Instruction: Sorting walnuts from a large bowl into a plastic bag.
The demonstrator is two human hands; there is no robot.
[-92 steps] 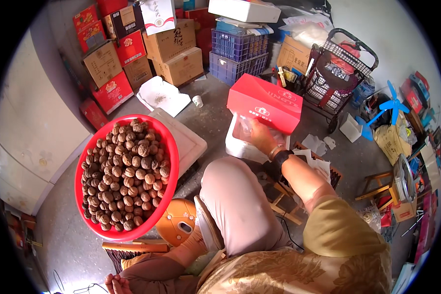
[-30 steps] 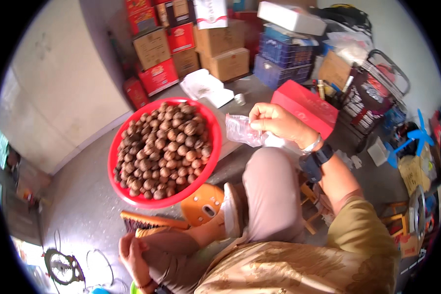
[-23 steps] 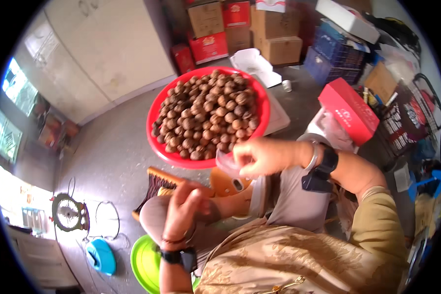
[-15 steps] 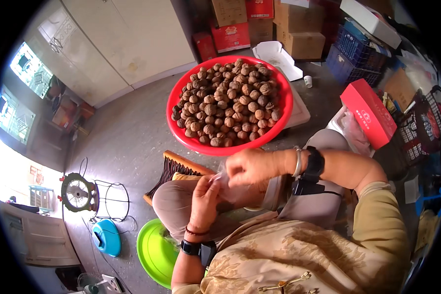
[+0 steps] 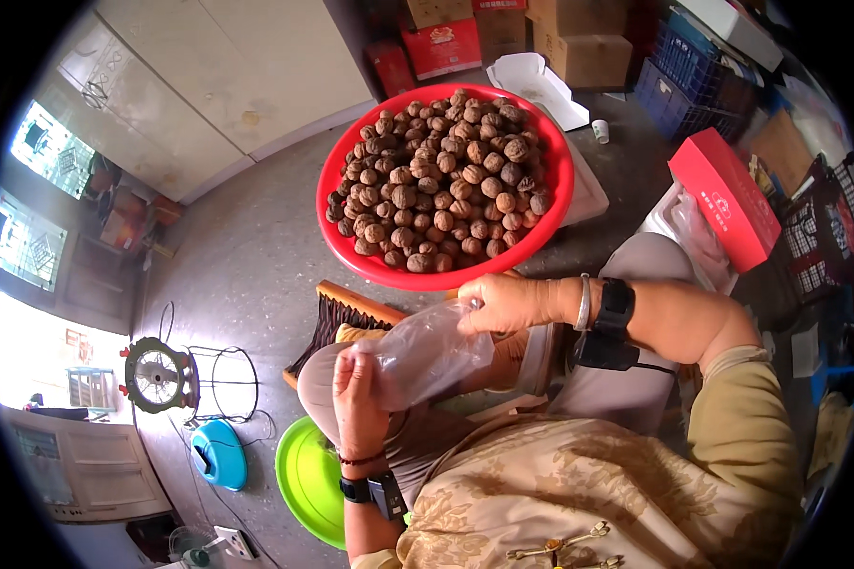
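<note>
**Centre frame: clear plastic bag held between both hands, below the walnut basin**

Centre of the frame, a clear plastic bag (image 5: 425, 353) is stretched between the two hands. Right hand (image 5: 510, 302) grips its upper edge, fingers pressed together and pinching the film near the rim of the red basin (image 5: 351, 256); left hand (image 5: 359, 396) holds the lower end, fingers curled around the film, thumb side toward the bag. The two-point hold appears meant to pull the film taut and work the mouth apart. Bag appears empty; contents cannot be confirmed.

Red basin of walnuts (image 5: 446, 175) sits at upper centre, directly beyond the bag and within short reach. Red box (image 5: 726, 197) lies at right. Green basin (image 5: 308, 479) rests on the floor at lower left, beside a blue scale (image 5: 220, 453).

Against the picture half a second earlier: the hands were closer together with the bag bunched; now they stand apart with the bag drawn out. Basin position in frame is little changed.
</note>
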